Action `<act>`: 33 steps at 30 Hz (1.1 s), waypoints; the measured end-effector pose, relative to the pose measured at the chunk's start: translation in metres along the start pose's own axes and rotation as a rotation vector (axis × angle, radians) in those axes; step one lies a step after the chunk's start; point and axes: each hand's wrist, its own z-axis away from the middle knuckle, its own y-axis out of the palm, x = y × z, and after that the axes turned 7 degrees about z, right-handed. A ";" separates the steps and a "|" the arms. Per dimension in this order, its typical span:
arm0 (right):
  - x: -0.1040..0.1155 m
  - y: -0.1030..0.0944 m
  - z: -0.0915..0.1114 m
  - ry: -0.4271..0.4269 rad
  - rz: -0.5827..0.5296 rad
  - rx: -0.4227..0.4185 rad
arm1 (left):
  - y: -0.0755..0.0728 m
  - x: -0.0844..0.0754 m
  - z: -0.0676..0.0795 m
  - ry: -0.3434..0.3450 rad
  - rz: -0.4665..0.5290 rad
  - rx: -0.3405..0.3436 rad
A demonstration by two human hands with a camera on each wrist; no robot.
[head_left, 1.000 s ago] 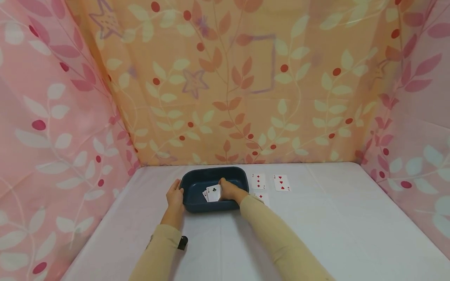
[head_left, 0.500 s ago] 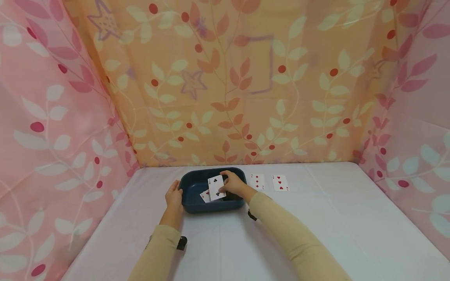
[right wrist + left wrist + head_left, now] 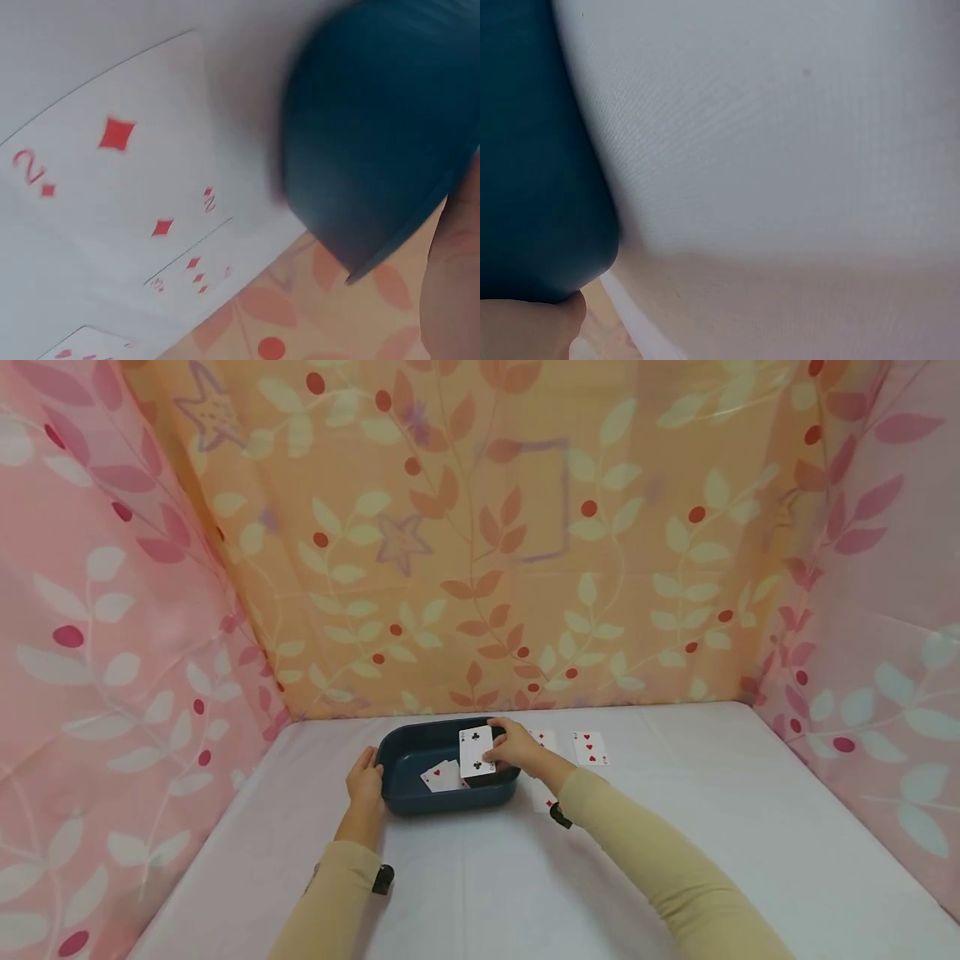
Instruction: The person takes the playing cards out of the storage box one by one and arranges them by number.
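A dark blue plastic tub (image 3: 450,800) stands on the white table. My left hand (image 3: 364,777) holds it by its left end wall; in the left wrist view a fingertip (image 3: 532,326) touches the tub's side. My right hand (image 3: 517,750) pinches a two of clubs playing card (image 3: 474,743) by its right edge, face up, above the right part of the tub. Inside the tub lie loose cards (image 3: 441,776), one showing a heart; the held card and hand hide part of the inside.
Right of the tub lie a two of diamonds (image 3: 120,172), a three of diamonds (image 3: 196,274) and a three of hearts (image 3: 592,748), apart from each other. The white tabletop (image 3: 675,827) extends right. Flowered cloth (image 3: 480,527) walls the back and sides.
My right hand has lifted the two of clubs from low in the tub and shifted it right. The left hand keeps its hold on the tub. The head view has shifted slightly.
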 end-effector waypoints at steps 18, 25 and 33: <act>-0.013 -0.040 0.023 0.052 -0.023 -0.008 | -0.001 0.002 -0.005 -0.002 -0.006 -0.020; -0.019 -0.052 0.029 0.041 -0.020 -0.021 | -0.002 0.002 -0.004 -0.001 -0.022 -0.008; -0.023 -0.060 0.036 0.062 -0.024 -0.039 | -0.001 0.001 -0.003 -0.001 -0.016 -0.018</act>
